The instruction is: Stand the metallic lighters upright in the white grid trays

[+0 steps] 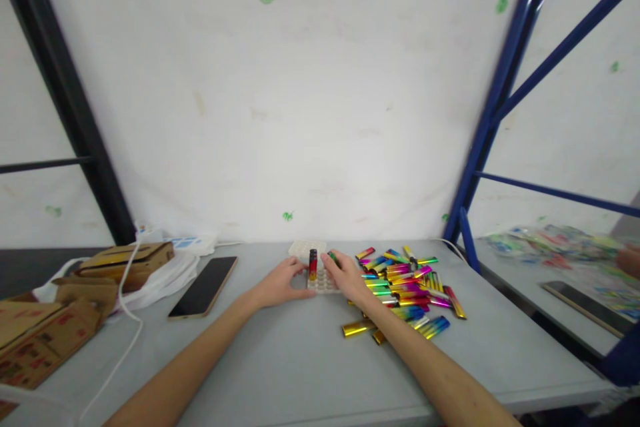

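A small pale tray (325,285) with a grid of round cells rests on the table between my hands. Red-to-yellow lighters (313,265) with dark tops stand upright at its left side. My left hand (281,282) holds the tray's left edge, thumb at the front corner and fingers farther back. Over the tray's right part, my right hand (345,275) is closed around a lighter (333,257) with a greenish end; the fingers hide most of it. Right of the tray lies a loose pile of shiny lighters (407,287) in gold, pink, blue, green and red, partly behind my right forearm.
Behind the tray lies another pale tray (306,248). A phone (204,287) is at left, beside cardboard boxes (50,330), white plastic and a white cable (123,293). A blue metal frame (487,113) rises at right; beyond it are another phone (587,307) and a blurred hand (629,260).
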Available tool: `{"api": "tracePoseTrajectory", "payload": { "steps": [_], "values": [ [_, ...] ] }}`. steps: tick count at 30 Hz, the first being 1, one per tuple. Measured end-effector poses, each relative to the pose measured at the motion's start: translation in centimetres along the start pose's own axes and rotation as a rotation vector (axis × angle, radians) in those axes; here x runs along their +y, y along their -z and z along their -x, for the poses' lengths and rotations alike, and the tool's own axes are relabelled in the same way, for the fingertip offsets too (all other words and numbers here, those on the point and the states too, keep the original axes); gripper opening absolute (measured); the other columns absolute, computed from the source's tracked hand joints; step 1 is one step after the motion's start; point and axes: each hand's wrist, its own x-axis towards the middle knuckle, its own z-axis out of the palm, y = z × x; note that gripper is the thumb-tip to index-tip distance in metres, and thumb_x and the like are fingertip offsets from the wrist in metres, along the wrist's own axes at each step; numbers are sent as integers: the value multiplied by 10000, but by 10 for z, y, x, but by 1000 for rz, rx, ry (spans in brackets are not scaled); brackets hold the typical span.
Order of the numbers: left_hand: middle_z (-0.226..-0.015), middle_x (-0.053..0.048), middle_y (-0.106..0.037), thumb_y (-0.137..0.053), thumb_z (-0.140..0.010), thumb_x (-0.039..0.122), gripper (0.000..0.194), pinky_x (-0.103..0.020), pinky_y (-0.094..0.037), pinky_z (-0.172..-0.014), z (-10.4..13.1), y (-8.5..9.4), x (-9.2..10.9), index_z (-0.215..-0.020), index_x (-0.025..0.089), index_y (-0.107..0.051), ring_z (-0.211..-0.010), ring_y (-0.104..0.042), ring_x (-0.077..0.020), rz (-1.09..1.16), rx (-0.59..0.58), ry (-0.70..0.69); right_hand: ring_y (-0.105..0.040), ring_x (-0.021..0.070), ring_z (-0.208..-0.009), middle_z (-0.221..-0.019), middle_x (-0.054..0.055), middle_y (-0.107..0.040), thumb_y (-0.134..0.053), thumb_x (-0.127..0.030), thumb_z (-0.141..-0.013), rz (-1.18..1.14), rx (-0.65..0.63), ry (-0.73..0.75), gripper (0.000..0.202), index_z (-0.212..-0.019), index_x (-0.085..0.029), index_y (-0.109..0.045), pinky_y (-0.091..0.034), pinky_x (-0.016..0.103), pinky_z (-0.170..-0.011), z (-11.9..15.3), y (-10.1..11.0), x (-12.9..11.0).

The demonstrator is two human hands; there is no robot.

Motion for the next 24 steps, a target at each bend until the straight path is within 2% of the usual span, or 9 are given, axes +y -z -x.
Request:
{"api": "tracePoseTrajectory", "payload": {
  "steps": [4,7,9,14,18,24],
  "values": [
    [-1113,-103,-682,-786,-787,655,559,-409,-528,-960,0,0,0,-1095,192,-728,-1060,-639,-308,3,-11,-6,-544,169,-695,-696,-22,-567,-408,-585,-1045,65,-42,69,429,-842,-236,-551,-418,265,-656,0,5,0],
    [-1121,-106,-685,-789,-786,659,573,-418,-531,-964,0,0,-1,-1117,196,-726,-1061,-641,-311,5,-13,-6,-564,177,-785,-810,19,-613,-429,-549,-1057,237,-35,202,432,-797,-223,-542,-422,275,-718,0,10,-2],
    [-1134,-108,-687,-787,-791,657,579,-424,-531,-968,0,-1,-2,-1141,200,-721,-1068,-640,-313,-1,-9,-9,-547,171,-754,-797,18,-611,-463,-530,-1054,352,-54,259,432,-764,-218,-534,-394,274,-698,0,13,-2],
    [-1136,-104,-687,-786,-791,671,588,-413,-534,-959,0,-1,-4,-1145,206,-729,-1069,-635,-312,-16,-13,-8,-543,147,-619,-661,-13,-626,-509,-502,-1060,400,-130,220,428,-760,-207,-586,-331,261,-613,0,15,0],
    [-1145,-104,-676,-772,-803,682,621,-407,-522,-970,0,-1,-5,-1193,201,-733,-1065,-628,-302,4,-25,2,-626,154,-638,-695,13,-707,-556,-432,-1060,363,-201,199,356,-827,-186,-665,-387,241,-626,-1,13,1],
    [-1150,-106,-669,-783,-807,660,614,-402,-511,-964,0,-3,-7,-1212,201,-740,-1061,-623,-297,10,-31,15,-673,179,-688,-759,57,-751,-612,-387,-1046,476,-249,226,281,-908,-163,-711,-422,246,-648,-2,10,4]
  ]
}}
